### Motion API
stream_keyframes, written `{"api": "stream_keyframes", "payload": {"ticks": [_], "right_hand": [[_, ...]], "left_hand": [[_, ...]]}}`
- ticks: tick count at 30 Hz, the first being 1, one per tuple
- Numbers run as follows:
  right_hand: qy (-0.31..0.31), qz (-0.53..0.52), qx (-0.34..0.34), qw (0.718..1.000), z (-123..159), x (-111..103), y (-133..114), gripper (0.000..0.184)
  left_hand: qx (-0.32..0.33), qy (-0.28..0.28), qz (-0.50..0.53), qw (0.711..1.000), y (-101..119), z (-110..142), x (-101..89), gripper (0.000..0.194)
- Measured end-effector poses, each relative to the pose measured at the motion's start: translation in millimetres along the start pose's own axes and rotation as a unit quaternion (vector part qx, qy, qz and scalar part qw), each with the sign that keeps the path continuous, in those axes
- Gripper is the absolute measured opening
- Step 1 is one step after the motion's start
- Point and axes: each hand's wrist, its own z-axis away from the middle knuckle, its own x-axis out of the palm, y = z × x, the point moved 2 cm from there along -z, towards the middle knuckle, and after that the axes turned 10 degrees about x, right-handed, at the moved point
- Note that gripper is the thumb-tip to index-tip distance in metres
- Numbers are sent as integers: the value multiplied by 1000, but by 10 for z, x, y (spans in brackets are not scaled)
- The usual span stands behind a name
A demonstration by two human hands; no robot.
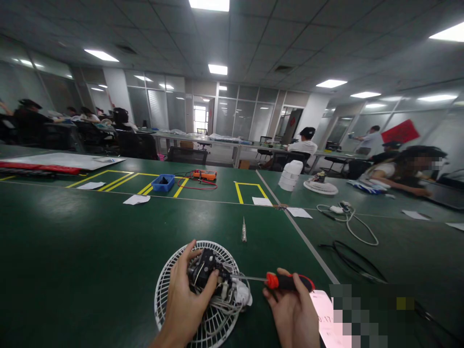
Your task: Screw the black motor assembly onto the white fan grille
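A white round fan grille [162, 295] lies on the green table, carrying a black fan motor [207, 263] with wires bundled about it. My left hand [190, 295] grips the motor, thumb on its near side and fingers around the far side. In my right hand [292, 304] is a screwdriver [286, 282] with a red and black handle. Its shaft points left and the tip reaches the motor's right side; the exact contact is hidden among the parts. A white plastic piece [242, 292] and a grey cable [226, 309] sit beside the motor on the grille.
Beyond the grille lies a small clear-handled screwdriver [244, 233]. Farther back are a blue bin [163, 183], an orange multimeter [205, 174], white cylindrical parts [290, 175] and another fan grille [321, 187]. Cables [353, 220] lie at right, near a lit phone [326, 316]. Several people sit around.
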Motion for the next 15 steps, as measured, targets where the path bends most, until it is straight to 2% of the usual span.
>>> {"api": "stream_keyframes", "payload": {"ticks": [3, 7, 12, 15], "right_hand": [[1, -11, -12, 1000, 1, -5, -10, 45], [22, 48, -39, 998, -2, -2, 5, 39], [32, 93, -49, 994, -8, -21, 22, 47], [18, 96, -45, 994, -18, -25, 31, 49]], "left_hand": [[-4, 14, 3, 1000, -2, 12, 6, 78], [-16, 40, 12, 999, 18, 31, 14, 82], [-16, 47, 18, 999, 34, 46, 30, 85], [-16, 47, 20, 999, 22, 55, 38, 84]]}}
